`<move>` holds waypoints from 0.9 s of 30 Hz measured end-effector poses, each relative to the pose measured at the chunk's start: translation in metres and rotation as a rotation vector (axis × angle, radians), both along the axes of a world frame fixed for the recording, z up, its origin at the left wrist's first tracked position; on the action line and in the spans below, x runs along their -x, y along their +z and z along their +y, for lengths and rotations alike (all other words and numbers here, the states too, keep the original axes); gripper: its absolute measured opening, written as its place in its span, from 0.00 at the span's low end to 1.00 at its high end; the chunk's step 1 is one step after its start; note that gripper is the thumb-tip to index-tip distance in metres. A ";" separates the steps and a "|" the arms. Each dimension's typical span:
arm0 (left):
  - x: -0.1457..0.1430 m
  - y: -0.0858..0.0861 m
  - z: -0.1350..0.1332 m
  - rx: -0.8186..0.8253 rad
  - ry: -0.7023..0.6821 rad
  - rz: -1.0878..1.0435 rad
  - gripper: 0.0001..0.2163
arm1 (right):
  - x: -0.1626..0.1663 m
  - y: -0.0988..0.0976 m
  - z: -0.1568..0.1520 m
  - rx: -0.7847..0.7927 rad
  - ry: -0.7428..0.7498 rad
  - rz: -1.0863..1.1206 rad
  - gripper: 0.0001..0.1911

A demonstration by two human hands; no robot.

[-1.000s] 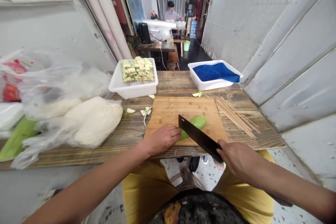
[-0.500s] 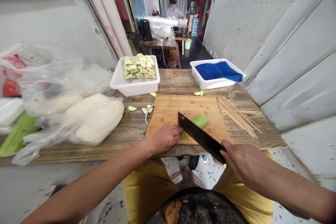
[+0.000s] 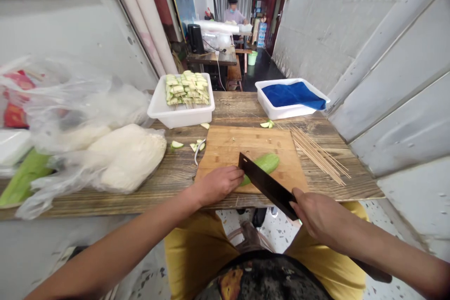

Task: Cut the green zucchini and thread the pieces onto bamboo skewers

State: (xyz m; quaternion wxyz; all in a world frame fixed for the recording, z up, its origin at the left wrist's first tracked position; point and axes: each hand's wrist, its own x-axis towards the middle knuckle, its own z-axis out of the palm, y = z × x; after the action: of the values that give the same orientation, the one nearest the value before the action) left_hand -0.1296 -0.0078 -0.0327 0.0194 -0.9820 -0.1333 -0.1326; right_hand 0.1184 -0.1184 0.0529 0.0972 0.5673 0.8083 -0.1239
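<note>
A light green zucchini (image 3: 267,163) lies slantwise on a wooden cutting board (image 3: 221,143). My left hand (image 3: 222,183) has its fingers closed on the zucchini's near left end, which is partly hidden. My right hand (image 3: 312,211) is wrapped around the handle end of a dark, broad-bladed cleaver (image 3: 265,180). The blade crosses over the zucchini, its front end right beside my left fingertips. Whether the edge has entered the zucchini, I cannot tell.
Skewered zucchini slices (image 3: 187,88) fill a white tub (image 3: 181,117) at the back left. A blue cloth (image 3: 293,94) lies in another white tray (image 3: 283,112). Bamboo skewers (image 3: 318,154) lie right of the board, plastic bags (image 3: 123,157) left. A person (image 3: 234,14) sits far back.
My right hand has shifted slightly left with the cleaver, and the blade sits a little more steeply across the zucchini. My left hand and the zucchini have hardly moved.
</note>
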 end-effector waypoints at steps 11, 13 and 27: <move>0.007 -0.003 -0.003 0.014 -0.034 0.009 0.13 | 0.005 0.017 -0.010 -0.090 -0.013 0.052 0.09; 0.007 -0.003 -0.003 -0.011 -0.032 0.006 0.14 | 0.007 0.017 -0.011 -0.097 -0.002 0.058 0.09; 0.009 -0.006 -0.003 0.035 -0.010 0.000 0.14 | 0.011 0.007 -0.006 -0.011 -0.003 0.118 0.08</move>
State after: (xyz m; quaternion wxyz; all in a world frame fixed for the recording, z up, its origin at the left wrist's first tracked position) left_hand -0.1385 -0.0107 -0.0391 0.0017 -0.9828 -0.1305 -0.1306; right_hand 0.1073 -0.1241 0.0597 0.0458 0.5609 0.8124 -0.1527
